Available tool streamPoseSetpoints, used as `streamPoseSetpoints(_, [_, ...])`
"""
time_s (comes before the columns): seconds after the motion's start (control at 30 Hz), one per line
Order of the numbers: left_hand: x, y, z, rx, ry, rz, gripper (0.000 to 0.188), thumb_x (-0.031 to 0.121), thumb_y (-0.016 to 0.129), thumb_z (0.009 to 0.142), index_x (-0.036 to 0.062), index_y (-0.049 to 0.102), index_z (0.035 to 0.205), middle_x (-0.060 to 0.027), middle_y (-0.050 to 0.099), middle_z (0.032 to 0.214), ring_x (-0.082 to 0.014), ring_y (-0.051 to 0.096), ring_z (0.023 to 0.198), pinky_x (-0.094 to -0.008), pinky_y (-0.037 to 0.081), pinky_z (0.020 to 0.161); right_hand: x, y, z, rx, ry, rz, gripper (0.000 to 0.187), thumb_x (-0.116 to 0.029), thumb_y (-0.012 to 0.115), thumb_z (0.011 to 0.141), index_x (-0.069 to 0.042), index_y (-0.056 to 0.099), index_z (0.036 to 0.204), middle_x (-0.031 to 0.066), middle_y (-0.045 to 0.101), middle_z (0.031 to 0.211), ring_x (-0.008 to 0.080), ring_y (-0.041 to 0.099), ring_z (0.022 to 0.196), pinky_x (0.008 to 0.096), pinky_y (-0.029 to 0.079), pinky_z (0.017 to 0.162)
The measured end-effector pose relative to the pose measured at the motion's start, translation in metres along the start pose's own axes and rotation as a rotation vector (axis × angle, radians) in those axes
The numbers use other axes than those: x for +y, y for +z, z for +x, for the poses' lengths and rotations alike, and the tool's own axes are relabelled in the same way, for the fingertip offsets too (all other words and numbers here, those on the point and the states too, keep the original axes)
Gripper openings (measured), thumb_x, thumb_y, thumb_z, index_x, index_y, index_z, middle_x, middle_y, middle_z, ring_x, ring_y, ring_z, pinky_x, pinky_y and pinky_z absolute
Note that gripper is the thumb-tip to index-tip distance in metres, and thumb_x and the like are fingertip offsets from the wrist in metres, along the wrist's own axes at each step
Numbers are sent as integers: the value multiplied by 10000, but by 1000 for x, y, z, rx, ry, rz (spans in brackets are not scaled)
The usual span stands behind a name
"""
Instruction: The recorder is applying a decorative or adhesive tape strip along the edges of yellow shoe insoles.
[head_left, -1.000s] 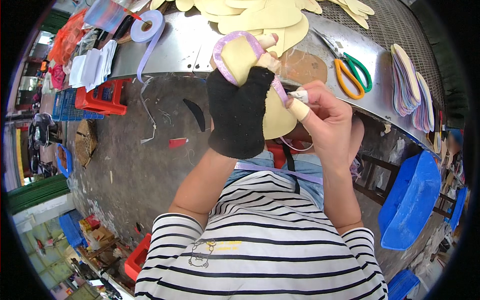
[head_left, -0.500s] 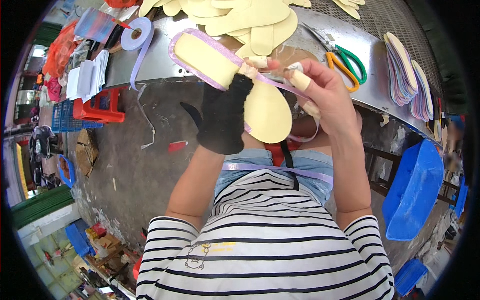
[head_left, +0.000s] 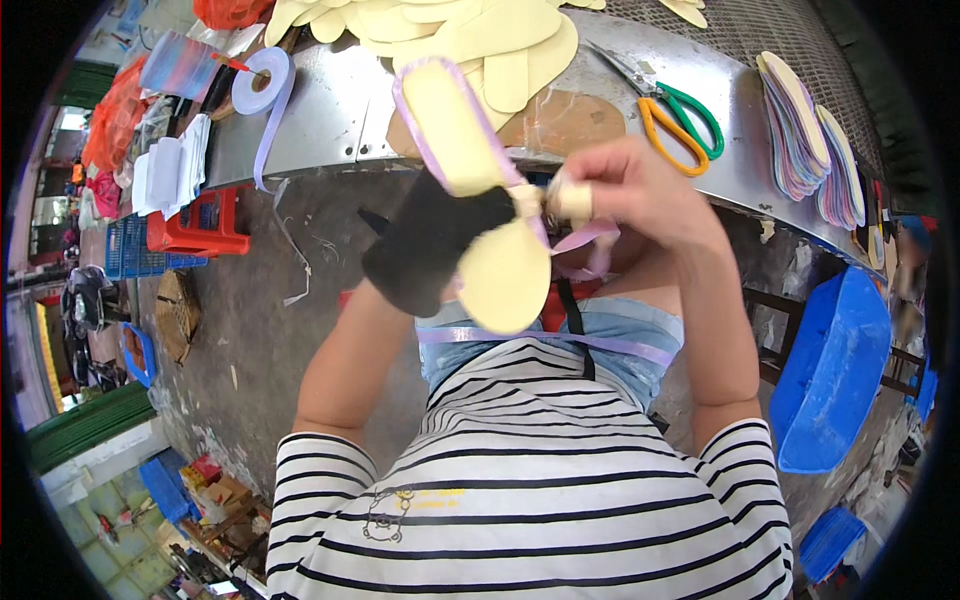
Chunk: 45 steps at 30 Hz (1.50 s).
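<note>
My left hand (head_left: 425,240), in a black glove with bare fingertips, grips a pale yellow insole (head_left: 507,285) at its narrow middle. Shiny lilac trim runs along the insole's upper edge. Beside the insole's waist, my right hand (head_left: 645,195) is closed in a pinch on the lilac binding tape (head_left: 598,240); pale tape wraps some of its fingertips. The loose tape loops below these fingers, over my lap. Motion blurs both hands slightly, and the fingers hide the exact spot where tape meets insole.
Yellow insole pieces (head_left: 480,30) are heaped on the metal table (head_left: 325,110). Scissors (head_left: 672,138) with orange and green handles lie at the right, near stacked coloured insoles (head_left: 797,125). A tape roll (head_left: 263,82) stands left. A blue basin (head_left: 835,375) and red stool (head_left: 205,228) flank me.
The insole has turned more upright, and its rounded end has come nearer my body. My right hand has moved in against its edge, and the tape now bunches in a smaller loop.
</note>
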<state>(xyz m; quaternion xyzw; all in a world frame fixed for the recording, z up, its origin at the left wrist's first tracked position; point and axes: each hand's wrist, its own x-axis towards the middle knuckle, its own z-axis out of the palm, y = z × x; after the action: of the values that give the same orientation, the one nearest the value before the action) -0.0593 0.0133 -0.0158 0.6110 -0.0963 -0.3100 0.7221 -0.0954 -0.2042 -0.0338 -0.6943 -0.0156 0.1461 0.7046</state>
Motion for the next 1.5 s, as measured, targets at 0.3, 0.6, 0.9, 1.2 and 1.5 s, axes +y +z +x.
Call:
streamPoseSetpoints(0.3, [10,2,-8,-271,32,-778,606,226,603,849,37,319,1349,-150,466,1322,-192,612,842,-312,549,699,26,-99,-1,744,-170,-1499,303,-198,645,691,46,590,863,210,599,842,356,579,732,394,451,675])
streamPoseSetpoints(0.6, [2,0,-4,37,84,-871,503,192,590,851,-21,398,1263,-169,571,1126,-267,573,1065,-359,526,820,14,-6,-60,454,-140,-157,306,-105,625,772,-33,495,1040,-9,521,860,61,507,774,194,408,676])
streamPoseSetpoints(0.9, [-6,-2,3,31,186,-1016,250,160,621,828,50,439,958,-179,541,1109,-310,538,1103,-316,515,851,43,71,-78,278,-77,-161,477,-301,799,661,-42,481,904,-24,460,733,55,417,662,190,331,579])
streamPoseSetpoints(1.2, [-26,-1,5,-43,134,-773,460,235,599,845,6,435,1208,-156,560,1130,-209,574,1037,-323,502,867,36,75,-69,430,-112,-301,309,-106,782,665,-34,503,775,-18,463,596,41,419,572,202,338,514])
streamPoseSetpoints(1.5, [-28,19,10,250,151,-540,215,135,634,817,17,590,992,-39,612,887,-132,595,810,-266,475,730,10,-34,-37,840,-208,-1164,172,-113,665,751,4,573,836,121,575,730,303,550,651,322,451,611])
